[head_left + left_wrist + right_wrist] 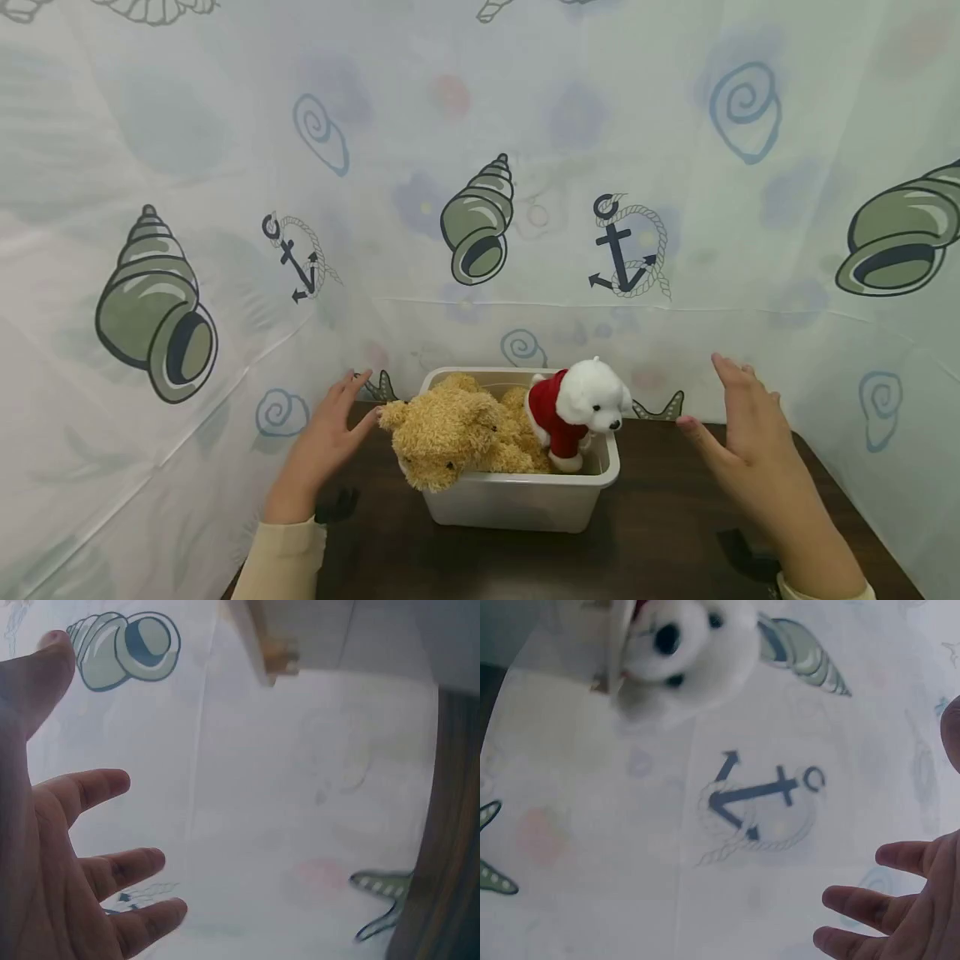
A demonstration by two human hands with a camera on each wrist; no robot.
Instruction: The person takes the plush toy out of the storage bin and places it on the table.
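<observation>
Bin (517, 504) w/ plushies (446, 433) on dk table (660, 508), shell-print cloth (547, 217) behind; L hand (324, 442) & R hand (753, 446) wide

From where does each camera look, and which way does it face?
Head: worn on the head, facing forward and down at bin, bear, dog; left-hand grip and right-hand grip show.
Left wrist: worn there, facing curtain and bin; thumb and fingers show.
Right wrist: worn there, facing curtain and dog's face; fingers show.
Both head and right wrist show the dog.
</observation>
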